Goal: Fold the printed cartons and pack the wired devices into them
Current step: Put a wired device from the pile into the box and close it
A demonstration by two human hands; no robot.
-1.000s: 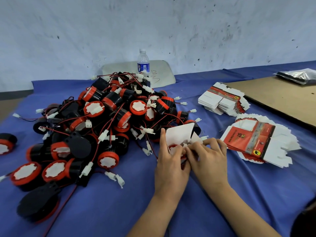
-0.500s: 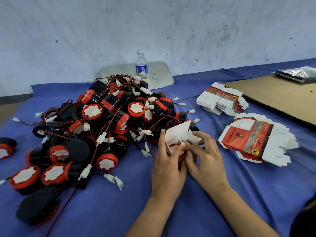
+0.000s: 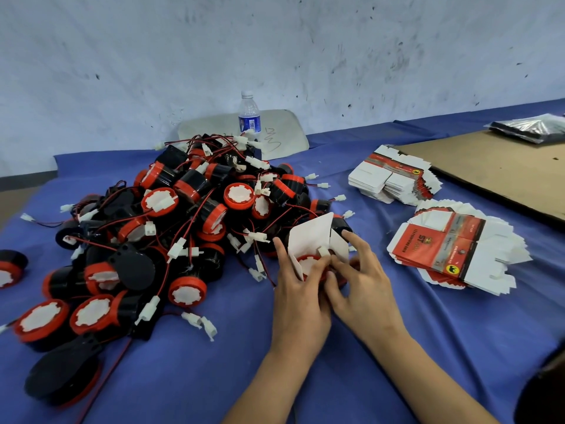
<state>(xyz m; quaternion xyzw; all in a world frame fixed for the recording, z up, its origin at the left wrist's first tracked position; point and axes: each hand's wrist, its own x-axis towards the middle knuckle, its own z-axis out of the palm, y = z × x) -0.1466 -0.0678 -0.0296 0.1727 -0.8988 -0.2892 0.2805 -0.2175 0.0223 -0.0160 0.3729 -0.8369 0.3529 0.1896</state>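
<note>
A half-folded carton [image 3: 312, 237], white inside, stands open on the blue cloth with a red-rimmed wired device [image 3: 308, 264] sitting in its mouth. My left hand [image 3: 298, 298] grips the carton's left side, thumb on the device's rim. My right hand [image 3: 363, 289] holds the right side, pinching a white connector [image 3: 324, 251] at the opening with thumb and forefinger. A big heap of black and red wired devices [image 3: 171, 228] lies to the left. Flat printed cartons lie fanned in a stack [image 3: 452, 249] at the right, with a second stack [image 3: 394, 179] behind it.
A water bottle [image 3: 249, 116] stands behind the heap before a pale board [image 3: 284, 133]. A brown cardboard sheet [image 3: 495, 166] covers the right rear, with a dark plastic bag [image 3: 532, 127] on it. One device [image 3: 9, 267] lies apart at the far left edge.
The carton's flaps have spread wider and the device's red rim now shows in the opening. My right fingers have shifted onto the white connector at the carton's mouth.
</note>
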